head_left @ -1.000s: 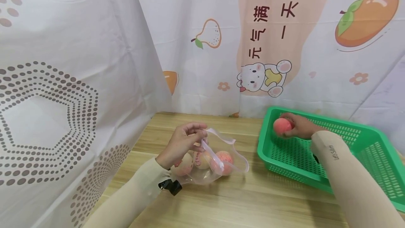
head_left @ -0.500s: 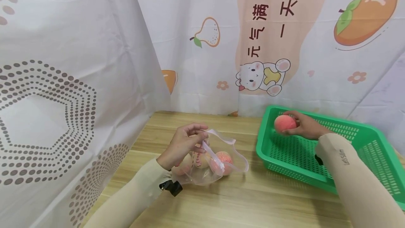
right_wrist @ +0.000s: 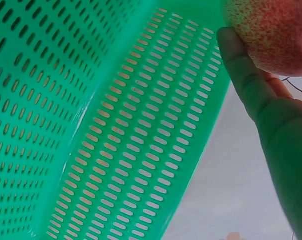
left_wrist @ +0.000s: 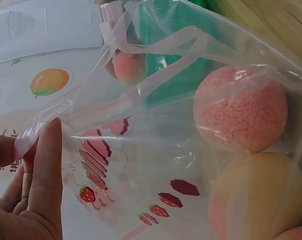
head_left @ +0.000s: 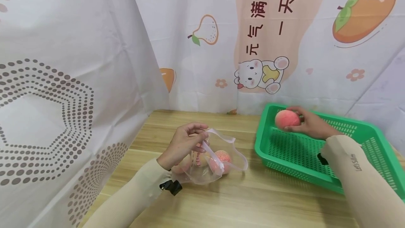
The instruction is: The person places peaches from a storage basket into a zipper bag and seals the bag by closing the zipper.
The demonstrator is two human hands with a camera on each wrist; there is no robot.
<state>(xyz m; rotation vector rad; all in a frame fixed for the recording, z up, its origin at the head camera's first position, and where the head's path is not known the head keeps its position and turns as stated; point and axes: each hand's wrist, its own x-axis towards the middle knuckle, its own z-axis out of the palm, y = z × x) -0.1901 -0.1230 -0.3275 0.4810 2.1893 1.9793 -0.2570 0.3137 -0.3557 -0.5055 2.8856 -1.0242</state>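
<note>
My left hand point(head_left: 186, 143) pinches the rim of a clear plastic zip bag point(left_wrist: 156, 150) with printed strawberries, its mouth spread toward the right. Inside the bag lie several peaches; a speckled pink peach point(left_wrist: 241, 109) sits beside a paler yellow peach point(left_wrist: 258, 195) in the left wrist view. My right hand point(head_left: 311, 124) grips another peach point(head_left: 287, 119), thumb on one side and fingers on the other, over the far left corner of the green basket point(head_left: 295, 175). That peach point(right_wrist: 271, 35) shows red speckles in the right wrist view.
A wooden table point(head_left: 253, 200) carries the bag on the left and the slotted basket on the right. Behind it hangs a white curtain point(head_left: 202, 90) printed with fruit and a cartoon figure. Another patterned curtain point(head_left: 104, 45) hangs along the left side.
My right hand has lifted the peach up from low in the basket and shifted slightly right. My left hand keeps its hold on the bag's rim, nearly still.
</note>
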